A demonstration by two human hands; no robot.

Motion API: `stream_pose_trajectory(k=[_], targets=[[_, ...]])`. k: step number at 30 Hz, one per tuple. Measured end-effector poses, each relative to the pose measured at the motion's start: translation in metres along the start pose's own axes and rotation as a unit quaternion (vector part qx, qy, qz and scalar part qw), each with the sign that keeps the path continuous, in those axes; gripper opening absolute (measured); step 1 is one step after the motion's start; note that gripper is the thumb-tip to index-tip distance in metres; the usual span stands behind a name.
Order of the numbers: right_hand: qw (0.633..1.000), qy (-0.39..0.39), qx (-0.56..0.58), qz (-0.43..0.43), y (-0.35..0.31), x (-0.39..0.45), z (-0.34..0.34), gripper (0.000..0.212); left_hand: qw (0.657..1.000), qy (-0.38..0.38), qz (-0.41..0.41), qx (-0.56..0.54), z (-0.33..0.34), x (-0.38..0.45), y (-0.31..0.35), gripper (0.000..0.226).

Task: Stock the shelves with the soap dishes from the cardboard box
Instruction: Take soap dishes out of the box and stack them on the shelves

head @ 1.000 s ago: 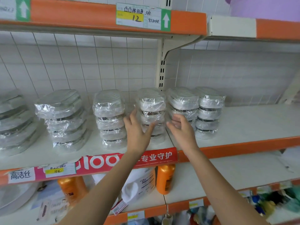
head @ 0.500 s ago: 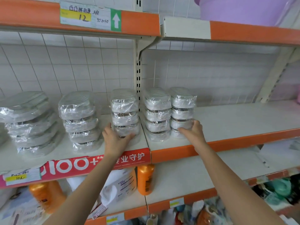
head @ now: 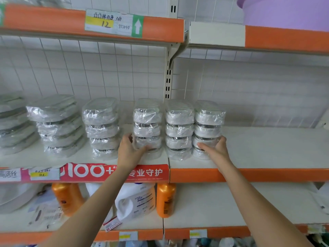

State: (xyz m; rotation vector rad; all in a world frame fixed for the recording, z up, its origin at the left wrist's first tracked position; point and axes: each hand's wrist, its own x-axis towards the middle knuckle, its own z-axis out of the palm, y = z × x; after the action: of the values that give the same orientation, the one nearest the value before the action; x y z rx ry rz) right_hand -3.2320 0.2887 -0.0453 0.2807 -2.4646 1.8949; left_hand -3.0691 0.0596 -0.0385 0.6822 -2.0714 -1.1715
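Several stacks of plastic-wrapped white soap dishes stand in a row on the middle shelf (head: 267,148). My left hand (head: 127,151) holds the lower part of the third stack from the right (head: 147,122), fingers on its left side and thumb across its front. My right hand (head: 216,150) holds the lower part of the rightmost stack (head: 209,120), thumb across the front and fingers round its right side. Another stack (head: 179,125) stands between those two. The cardboard box is out of view.
More stacks (head: 101,127) fill the shelf to the left. The shelf above (head: 160,29) hangs low with a price label, and a purple basin (head: 284,11) sits on it. Orange bottles (head: 165,200) and a white detergent jug (head: 137,200) stand on the shelf below.
My right hand moved from the stack beside my left hand out to the rightmost stack. My left hand slid lower on its stack.
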Motion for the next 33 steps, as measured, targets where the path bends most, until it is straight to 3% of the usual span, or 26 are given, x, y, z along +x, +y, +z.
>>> stream_pose_trajectory(k=[3, 8, 15, 19, 23, 27, 31, 33], targets=[[1.000, -0.001, -0.004, -0.013, -0.001, 0.000, 0.011, 0.083, 1.000, 0.025, 0.005, 0.013, -0.011, -0.011, 0.000, 0.077], [1.000, -0.003, 0.000, -0.029, -0.003, -0.004, 0.034, 0.085, 0.995, 0.078, 0.041, 0.038, -0.031, -0.023, -0.005, 0.042], [0.998, 0.014, -0.026, -0.054, -0.013, -0.019, 0.060, 0.087, 0.992, 0.110, 0.015, 0.055, -0.053, -0.021, -0.017, 0.031], [0.998, 0.011, -0.040, -0.052, -0.018, -0.026, 0.074, 0.091, 0.987, 0.141, -0.012, 0.070, -0.064, -0.020, -0.024, 0.036], [0.998, 0.009, -0.053, -0.043, -0.022, -0.031, 0.080, 0.096, 0.980, 0.181, -0.046, 0.068, -0.075, -0.015, -0.030, 0.057], [0.995, 0.021, -0.086, -0.047, -0.025, -0.045, 0.075, 0.094, 0.987, 0.115, -0.079, 0.078, -0.100, 0.005, -0.046, 0.079], [0.967, 0.177, -0.105, -0.152, -0.034, -0.089, 0.092, 0.061, 0.992, 0.005, -0.080, 0.095, -0.118, 0.026, -0.056, 0.081], [0.956, 0.164, -0.086, -0.229, -0.045, -0.113, 0.121, 0.043, 0.992, -0.021, -0.065, 0.105, -0.125, 0.036, -0.056, 0.082]])
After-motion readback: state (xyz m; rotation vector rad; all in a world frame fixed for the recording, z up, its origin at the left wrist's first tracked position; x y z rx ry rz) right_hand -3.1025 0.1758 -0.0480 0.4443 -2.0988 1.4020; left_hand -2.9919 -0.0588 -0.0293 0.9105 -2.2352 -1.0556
